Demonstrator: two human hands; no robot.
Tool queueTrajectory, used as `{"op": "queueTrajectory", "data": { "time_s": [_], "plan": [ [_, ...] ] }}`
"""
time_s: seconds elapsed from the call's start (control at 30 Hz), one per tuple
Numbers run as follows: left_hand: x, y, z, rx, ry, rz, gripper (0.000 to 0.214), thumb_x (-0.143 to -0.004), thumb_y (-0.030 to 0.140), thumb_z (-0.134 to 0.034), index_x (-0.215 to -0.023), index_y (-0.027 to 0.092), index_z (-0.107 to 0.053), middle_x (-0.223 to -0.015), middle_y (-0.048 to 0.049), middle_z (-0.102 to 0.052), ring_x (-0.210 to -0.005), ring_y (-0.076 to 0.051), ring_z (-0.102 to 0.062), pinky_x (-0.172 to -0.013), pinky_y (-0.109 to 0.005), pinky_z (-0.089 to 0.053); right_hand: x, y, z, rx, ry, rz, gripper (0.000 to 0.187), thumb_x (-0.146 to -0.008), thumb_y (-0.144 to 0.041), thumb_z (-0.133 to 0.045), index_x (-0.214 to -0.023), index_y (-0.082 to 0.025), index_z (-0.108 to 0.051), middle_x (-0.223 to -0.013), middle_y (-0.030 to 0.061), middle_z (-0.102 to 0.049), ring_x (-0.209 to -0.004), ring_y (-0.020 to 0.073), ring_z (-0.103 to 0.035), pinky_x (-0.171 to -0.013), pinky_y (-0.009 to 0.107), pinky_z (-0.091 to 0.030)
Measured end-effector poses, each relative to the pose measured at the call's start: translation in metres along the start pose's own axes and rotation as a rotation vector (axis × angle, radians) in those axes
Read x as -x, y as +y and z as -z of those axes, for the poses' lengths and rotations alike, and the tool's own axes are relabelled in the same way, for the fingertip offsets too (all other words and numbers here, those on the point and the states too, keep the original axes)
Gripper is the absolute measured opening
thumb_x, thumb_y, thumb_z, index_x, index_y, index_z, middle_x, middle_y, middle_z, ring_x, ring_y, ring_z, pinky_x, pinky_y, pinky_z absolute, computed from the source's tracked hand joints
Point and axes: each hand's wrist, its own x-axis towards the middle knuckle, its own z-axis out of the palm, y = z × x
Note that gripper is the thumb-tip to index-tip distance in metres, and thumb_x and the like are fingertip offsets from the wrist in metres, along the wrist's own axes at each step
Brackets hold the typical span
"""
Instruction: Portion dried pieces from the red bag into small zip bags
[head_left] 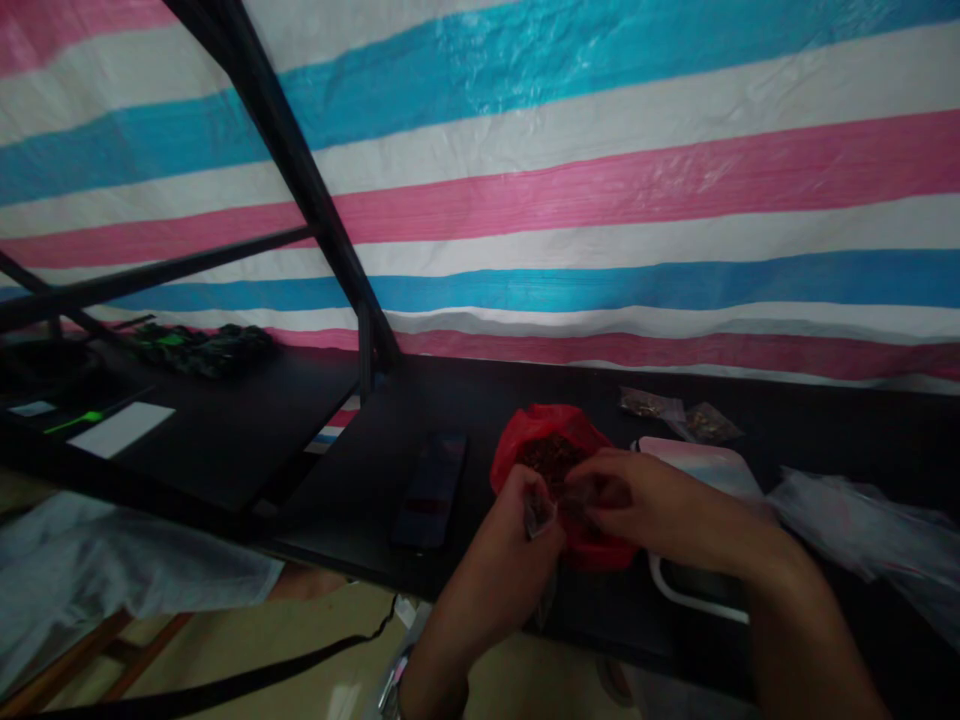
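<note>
A red plastic bag (525,432) lies open on the black table, with small dark brown dried pieces (551,458) inside. My left hand (517,540) is closed around a small clear plastic bag (538,512) at the red bag's near edge. Over the red bag's right side, my right hand (619,495) has its fingers drawn together close to the small bag's mouth. What those fingers hold is too dark and blurred to name. Right of the red bag sits a white-rimmed kitchen scale (694,460), partly hidden under my right forearm.
Two small filled clear bags (649,404) lie behind the scale. A pile of clear plastic bags (832,520) spreads at the right. A phone (433,490) rests left of the red bag. A black metal frame (300,190) stands before a striped sheet (600,190). Another person's sleeve (150,570) shows lower left.
</note>
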Motion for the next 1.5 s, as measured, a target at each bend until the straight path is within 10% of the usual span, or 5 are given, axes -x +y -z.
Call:
{"op": "queueTrajectory", "data": {
  "time_s": [0.37, 0.87, 1.27, 1.5],
  "plan": [
    [0.012, 0.004, 0.008, -0.043, -0.13, -0.019, 0.003, -0.097, 0.023, -0.053, -0.1, 0.022, -0.054, -0.094, 0.0, -0.058, -0.086, -0.017, -0.052, -0.079, -0.028, -0.043, 0.004, 0.002, -0.004, 0.292, 0.109, -0.219, 0.026, -0.081, -0.004, -0.061, -0.098, -0.019, -0.076, -0.098, 0.0092, -0.08, -0.089, 0.0242, -0.075, -0.073, 0.03, -0.051],
    [-0.011, 0.003, 0.015, 0.175, 0.201, -0.011, 0.018, -0.078, 0.03, -0.067, -0.087, 0.022, -0.054, -0.079, 0.0044, -0.058, -0.071, -0.013, -0.055, -0.069, -0.024, -0.044, -0.031, 0.008, -0.015, 0.376, 0.279, -0.125, 0.028, -0.094, -0.013, -0.068, -0.121, -0.015, -0.077, -0.124, 0.0147, -0.073, -0.11, 0.0281, -0.072, -0.097, 0.038, -0.05],
    [-0.02, 0.004, 0.007, 0.555, 0.22, 0.068, 0.034, -0.072, 0.033, -0.078, -0.089, 0.024, -0.05, -0.068, 0.0059, -0.063, -0.061, -0.012, -0.057, -0.06, -0.022, -0.043, -0.031, -0.001, -0.02, 0.094, 0.156, 0.0, 0.036, -0.086, -0.01, -0.062, -0.112, -0.023, -0.084, -0.114, 0.0056, -0.085, -0.103, 0.0237, -0.079, -0.09, 0.03, -0.055],
    [-0.015, 0.007, 0.017, 0.344, 0.283, -0.042, 0.029, -0.076, 0.033, -0.076, -0.089, 0.023, -0.053, -0.073, 0.0064, -0.06, -0.067, -0.011, -0.058, -0.064, -0.021, -0.047, -0.033, 0.003, -0.025, -0.087, 0.109, -0.006, 0.03, -0.091, -0.019, -0.065, -0.117, -0.02, -0.079, -0.106, 0.0055, -0.084, -0.094, 0.0208, -0.079, -0.082, 0.029, -0.058]
  ]
}}
